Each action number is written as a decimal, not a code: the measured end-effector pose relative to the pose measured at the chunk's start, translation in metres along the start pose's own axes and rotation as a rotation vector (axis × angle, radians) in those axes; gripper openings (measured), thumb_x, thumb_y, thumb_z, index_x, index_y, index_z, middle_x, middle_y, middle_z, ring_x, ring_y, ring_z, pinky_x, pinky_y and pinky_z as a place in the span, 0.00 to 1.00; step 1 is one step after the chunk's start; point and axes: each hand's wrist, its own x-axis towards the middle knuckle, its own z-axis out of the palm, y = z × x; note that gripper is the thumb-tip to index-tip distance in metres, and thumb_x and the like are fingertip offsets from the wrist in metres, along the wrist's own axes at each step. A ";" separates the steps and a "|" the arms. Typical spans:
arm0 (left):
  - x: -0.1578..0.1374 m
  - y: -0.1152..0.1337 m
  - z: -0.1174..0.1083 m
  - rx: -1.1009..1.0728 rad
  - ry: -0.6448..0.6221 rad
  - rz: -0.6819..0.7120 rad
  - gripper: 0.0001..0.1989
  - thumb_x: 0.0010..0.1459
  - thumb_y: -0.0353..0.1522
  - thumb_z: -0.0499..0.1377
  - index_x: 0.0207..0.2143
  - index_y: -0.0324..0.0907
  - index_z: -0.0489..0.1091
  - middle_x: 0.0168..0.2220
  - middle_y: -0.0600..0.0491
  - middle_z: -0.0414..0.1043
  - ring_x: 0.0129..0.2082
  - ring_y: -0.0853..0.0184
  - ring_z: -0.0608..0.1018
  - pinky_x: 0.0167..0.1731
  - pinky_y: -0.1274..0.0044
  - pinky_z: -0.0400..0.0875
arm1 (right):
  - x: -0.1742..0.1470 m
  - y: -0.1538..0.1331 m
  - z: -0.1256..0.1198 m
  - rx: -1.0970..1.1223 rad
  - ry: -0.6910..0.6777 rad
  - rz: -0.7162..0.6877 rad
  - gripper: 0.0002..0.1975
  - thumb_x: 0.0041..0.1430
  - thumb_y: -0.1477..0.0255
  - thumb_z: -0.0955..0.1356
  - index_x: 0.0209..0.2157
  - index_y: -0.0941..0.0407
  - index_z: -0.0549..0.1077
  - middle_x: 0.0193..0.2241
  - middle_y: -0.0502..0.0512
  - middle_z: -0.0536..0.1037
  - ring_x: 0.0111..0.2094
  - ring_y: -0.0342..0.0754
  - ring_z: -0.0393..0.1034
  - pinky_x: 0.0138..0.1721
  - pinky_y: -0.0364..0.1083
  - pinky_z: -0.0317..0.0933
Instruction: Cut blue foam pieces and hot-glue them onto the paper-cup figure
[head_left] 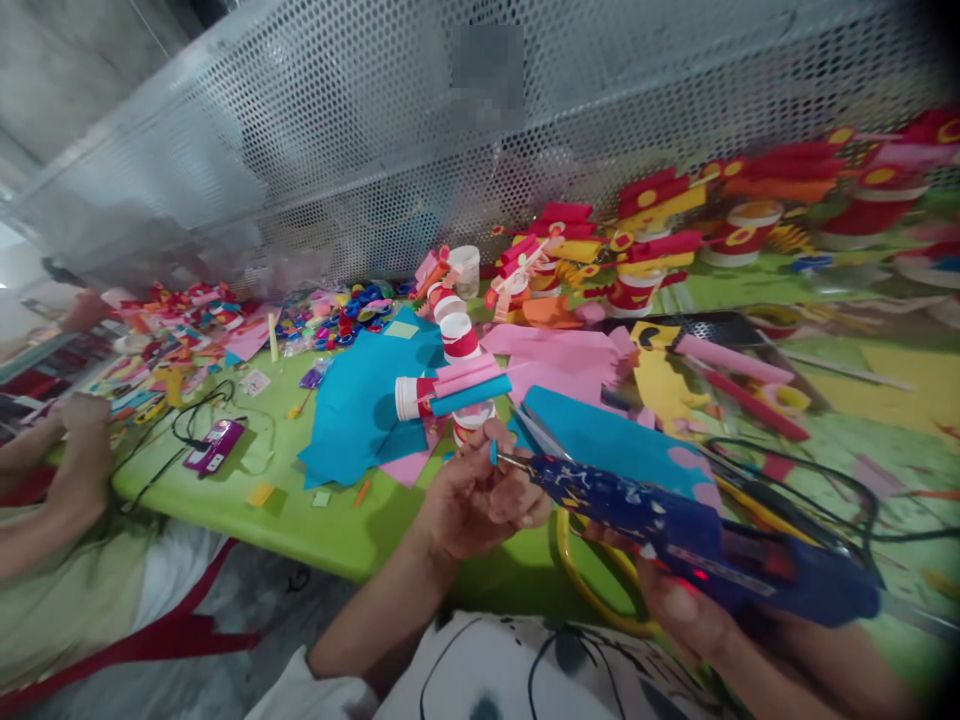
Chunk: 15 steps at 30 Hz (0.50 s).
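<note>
In my right hand [694, 600] is a dark blue glue gun [637, 515], smeared with dried glue, with a small red light lit on its side. Its metal nozzle points left, up against a small blue piece [493, 453]. The fingers of my left hand [480, 495] are closed around that piece, just at the nozzle's tip; its full shape is hidden. Beyond my left hand, a white and red paper cup [412, 398] lies on its side with pink and blue rolls [471, 385] attached. Scissors [541, 435] rest on blue sheet [607, 440] behind the nozzle.
On the green table [285, 510] lie a large blue sheet [352, 400], pink sheets [555, 355] and a purple box with a cable [215, 447]. Finished-looking red and yellow cup figures [637, 270] line the perforated metal panel [360, 150]. Another person's arm [71, 470] is at left.
</note>
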 end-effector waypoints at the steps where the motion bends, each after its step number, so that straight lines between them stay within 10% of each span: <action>1: 0.000 0.000 0.000 0.010 0.002 -0.001 0.24 0.50 0.45 0.72 0.32 0.46 0.60 0.13 0.66 0.52 0.12 0.75 0.49 0.21 0.77 0.55 | 0.000 0.001 0.001 0.012 -0.010 -0.011 0.26 0.63 0.54 0.67 0.63 0.31 0.71 0.51 0.43 0.84 0.55 0.61 0.78 0.56 0.56 0.75; 7: -0.001 0.001 -0.004 0.058 -0.004 0.028 0.22 0.51 0.44 0.72 0.31 0.44 0.63 0.16 0.65 0.55 0.13 0.78 0.52 0.22 0.77 0.58 | -0.001 0.018 -0.002 -0.031 -0.076 -0.259 0.34 0.64 0.62 0.68 0.69 0.27 0.60 0.59 0.36 0.78 0.58 0.57 0.77 0.51 0.49 0.78; 15: 0.000 0.001 -0.010 0.103 -0.009 0.085 0.25 0.50 0.45 0.75 0.30 0.43 0.62 0.19 0.64 0.57 0.15 0.78 0.54 0.23 0.79 0.58 | -0.003 0.017 -0.006 -0.064 -0.090 -0.216 0.35 0.64 0.65 0.68 0.70 0.31 0.60 0.57 0.40 0.81 0.53 0.58 0.80 0.47 0.50 0.80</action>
